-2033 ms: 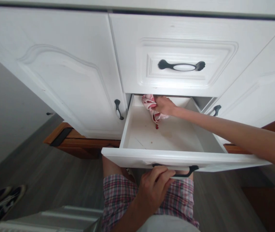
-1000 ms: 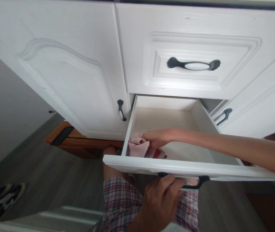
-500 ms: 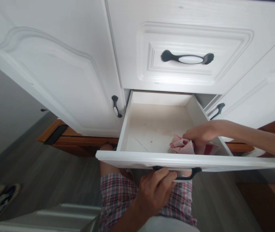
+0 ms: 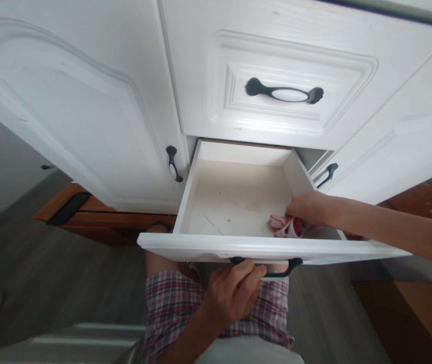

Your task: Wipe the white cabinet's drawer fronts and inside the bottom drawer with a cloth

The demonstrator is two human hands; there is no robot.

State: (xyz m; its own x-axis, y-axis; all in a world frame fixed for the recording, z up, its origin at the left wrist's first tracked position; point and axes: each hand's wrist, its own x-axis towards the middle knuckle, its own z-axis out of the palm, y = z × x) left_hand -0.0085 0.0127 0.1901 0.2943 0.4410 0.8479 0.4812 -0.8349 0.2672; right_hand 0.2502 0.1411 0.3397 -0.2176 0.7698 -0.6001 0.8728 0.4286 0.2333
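Note:
A white drawer (image 4: 239,246) stands pulled out of a white cabinet. My left hand (image 4: 233,293) curls around the drawer's dark handle (image 4: 290,267) from below. My right hand (image 4: 309,208) reaches in from the right and presses a bunched pink-and-white cloth (image 4: 285,226) against the drawer floor at its front right corner. The floor of the drawer (image 4: 234,202) is bare, with faint brownish stains.
Above is a shut drawer with a dark handle (image 4: 284,94). A cabinet door with a handle (image 4: 173,163) is at left, another door handle (image 4: 327,174) at right. My plaid shorts (image 4: 178,308) show below. Grey wood flooring and a wooden plinth (image 4: 98,220) lie underneath.
My right hand swept the cloth from the drawer's back to its front left, then across to the front right corner. My left hand stayed on the handle.

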